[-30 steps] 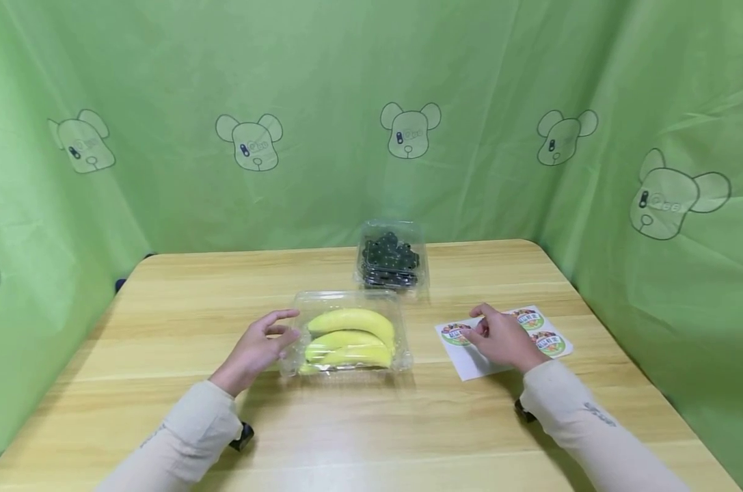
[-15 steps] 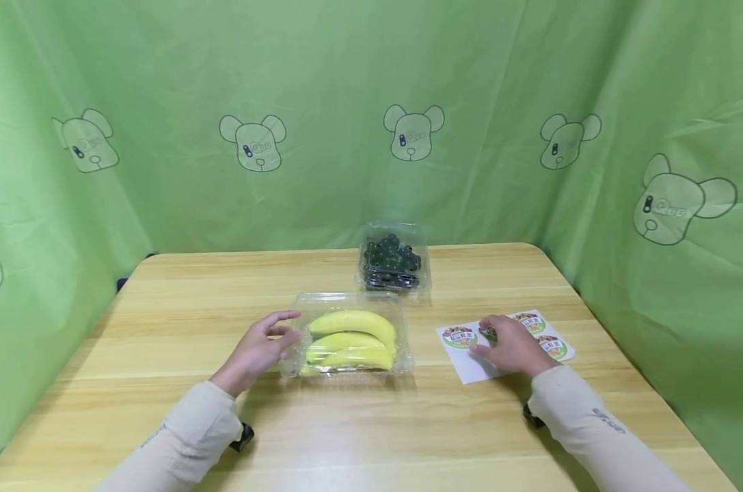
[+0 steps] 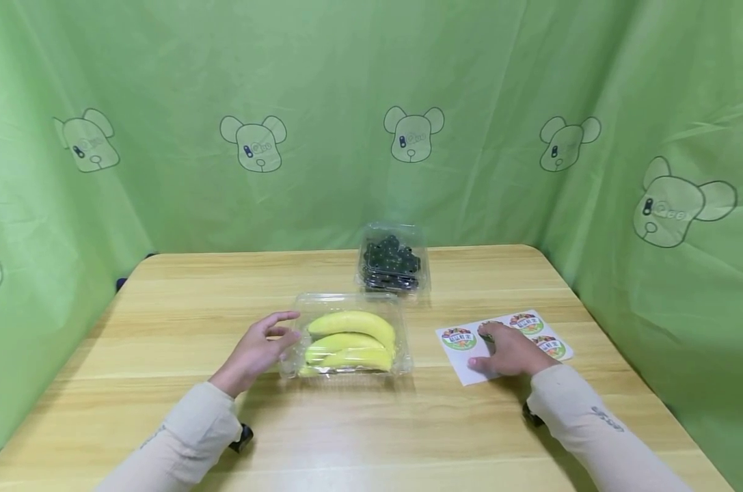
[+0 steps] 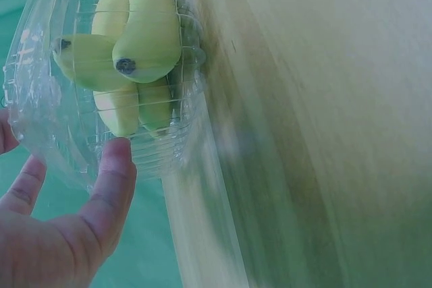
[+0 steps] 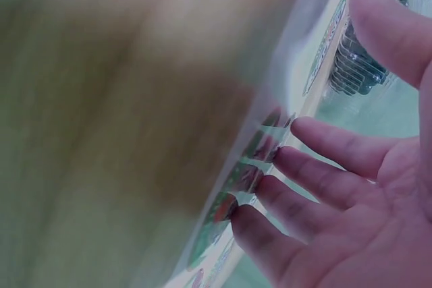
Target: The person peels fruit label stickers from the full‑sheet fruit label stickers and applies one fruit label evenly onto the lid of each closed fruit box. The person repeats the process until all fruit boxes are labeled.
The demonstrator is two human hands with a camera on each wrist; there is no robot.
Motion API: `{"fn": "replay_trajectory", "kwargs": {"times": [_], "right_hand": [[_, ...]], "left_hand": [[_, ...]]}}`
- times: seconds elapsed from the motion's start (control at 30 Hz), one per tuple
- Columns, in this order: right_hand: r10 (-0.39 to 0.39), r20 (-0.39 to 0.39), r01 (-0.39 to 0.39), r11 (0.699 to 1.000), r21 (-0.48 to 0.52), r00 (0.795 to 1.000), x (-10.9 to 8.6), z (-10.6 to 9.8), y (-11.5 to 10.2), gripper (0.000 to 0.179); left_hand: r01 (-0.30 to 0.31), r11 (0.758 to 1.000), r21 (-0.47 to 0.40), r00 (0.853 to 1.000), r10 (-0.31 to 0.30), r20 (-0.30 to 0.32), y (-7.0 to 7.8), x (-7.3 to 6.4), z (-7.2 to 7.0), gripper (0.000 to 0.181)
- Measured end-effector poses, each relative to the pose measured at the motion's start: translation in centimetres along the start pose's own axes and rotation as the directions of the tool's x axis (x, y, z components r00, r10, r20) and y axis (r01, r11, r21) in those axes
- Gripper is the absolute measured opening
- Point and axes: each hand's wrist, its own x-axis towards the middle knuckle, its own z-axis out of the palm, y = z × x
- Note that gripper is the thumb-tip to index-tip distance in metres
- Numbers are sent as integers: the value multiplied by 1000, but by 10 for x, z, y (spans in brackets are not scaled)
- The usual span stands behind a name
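A clear plastic clamshell box (image 3: 349, 301) with several bananas (image 3: 351, 342) inside lies near the middle of the table. At its left end is my left hand (image 3: 251, 354), thumb and fingers spread apart; the left wrist view has the thumb (image 4: 116, 166) close against the box wall, contact unclear. My right hand (image 3: 511, 350) is over a white sheet of round fruit stickers (image 3: 459, 339). In the right wrist view its fingertips (image 5: 246, 217) touch the stickers, while the thumb (image 5: 388, 25) stands apart. The hand covers part of the sheet.
Behind the banana box, a second clear box (image 3: 423, 249) of dark grapes (image 3: 391, 256) stands near the back edge of the wooden table (image 3: 346, 437). Green curtains (image 3: 328, 82) with bear-head drawings hang at the back and both sides.
My right hand has lowered its fingers onto the sheet and spread its thumb away from them. The left hand and the banana box have stayed in place.
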Motion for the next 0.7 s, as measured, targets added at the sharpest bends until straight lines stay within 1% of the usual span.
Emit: {"fn": "replay_trajectory", "kwargs": {"times": [0.27,0.33,0.47,0.53,0.7], "right_hand": [[-43,42,44,999,-31,998,0,-1,-2,94],[-38,48,40,998,-43,998,-1,-1,-2,96],[-30,42,33,997,-70,999,-1,2,-2,96],[-26,39,29,997,-78,999,-1,3,-2,96],[-15,38,18,997,-72,999,-1,2,-3,96]], "left_hand": [[3,1000,12,1000,-3,-6,1,-1,0,44],[4,1000,29,1000,-3,-12,2,-2,1,45],[-6,995,104,1000,9,-29,3,-4,2,46],[-8,992,127,999,13,-38,4,-5,2,47],[-3,991,133,999,10,-49,5,-7,3,47]]}}
